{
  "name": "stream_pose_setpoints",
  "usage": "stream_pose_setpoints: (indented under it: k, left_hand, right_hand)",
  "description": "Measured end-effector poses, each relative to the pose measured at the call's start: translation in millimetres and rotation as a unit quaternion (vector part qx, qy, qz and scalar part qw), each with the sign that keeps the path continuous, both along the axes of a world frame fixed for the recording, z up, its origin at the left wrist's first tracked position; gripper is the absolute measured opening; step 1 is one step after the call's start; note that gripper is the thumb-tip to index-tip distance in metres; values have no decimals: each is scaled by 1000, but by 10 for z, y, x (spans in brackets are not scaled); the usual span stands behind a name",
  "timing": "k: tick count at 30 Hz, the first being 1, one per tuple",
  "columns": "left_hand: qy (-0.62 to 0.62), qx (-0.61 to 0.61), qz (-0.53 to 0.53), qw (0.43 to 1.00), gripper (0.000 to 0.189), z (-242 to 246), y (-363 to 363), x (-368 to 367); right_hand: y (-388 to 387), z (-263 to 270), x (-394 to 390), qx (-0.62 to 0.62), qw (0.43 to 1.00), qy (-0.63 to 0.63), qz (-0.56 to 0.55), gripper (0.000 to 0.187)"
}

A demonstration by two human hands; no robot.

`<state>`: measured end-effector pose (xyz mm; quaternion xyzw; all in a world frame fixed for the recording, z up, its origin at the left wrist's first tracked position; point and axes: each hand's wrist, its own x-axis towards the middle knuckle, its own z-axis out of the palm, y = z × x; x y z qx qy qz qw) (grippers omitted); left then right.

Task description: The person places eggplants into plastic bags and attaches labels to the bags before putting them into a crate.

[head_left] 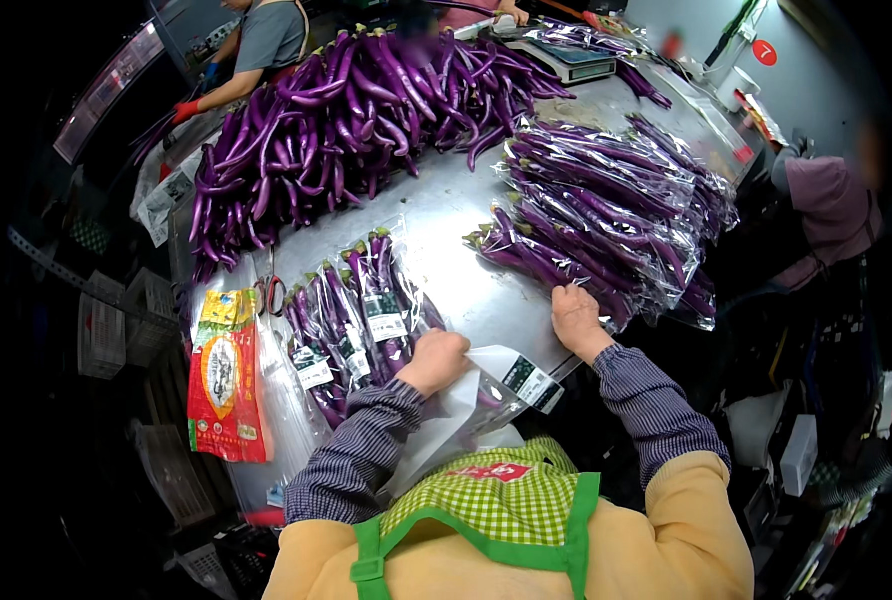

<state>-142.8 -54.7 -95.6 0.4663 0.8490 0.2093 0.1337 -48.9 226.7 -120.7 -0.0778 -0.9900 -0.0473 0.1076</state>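
My left hand (437,361) is closed on a white label backing strip (457,405). A printed label (532,382) is at the strip's right end. Just left of that hand, several clear bags of long purple eggplants (356,300) lie in a row, some bearing labels. My right hand (577,319), its fingers curled, rests against the lower edge of a stack of bagged eggplants (603,217). Its fingertips are hidden, so I cannot tell whether they grip the film. Both forearms wear striped sleeve covers.
A large heap of loose eggplants (341,112) covers the far side of the metal table (461,277). Scissors (271,294), a red and yellow packet (227,375) and clear bags (288,382) lie at left. A scale (569,60) stands behind. Co-workers (266,45) stand around the table.
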Motion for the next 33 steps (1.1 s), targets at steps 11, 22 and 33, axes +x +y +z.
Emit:
stream_pose_setpoints:
  k: [11,22,33]
  left_hand:
    - [-5,171,-134,976,15,355,-240,307]
    - [-291,357,-68,885,36,924,-118,1006]
    - [-294,314,-20,902,8,686,-279,968]
  right_hand:
    - [38,23,-411,129,990,-51,-40,34]
    - [-945,329,-198,-14,988,-143,58,36]
    - [-760,619,245,-97,995,6,0,102]
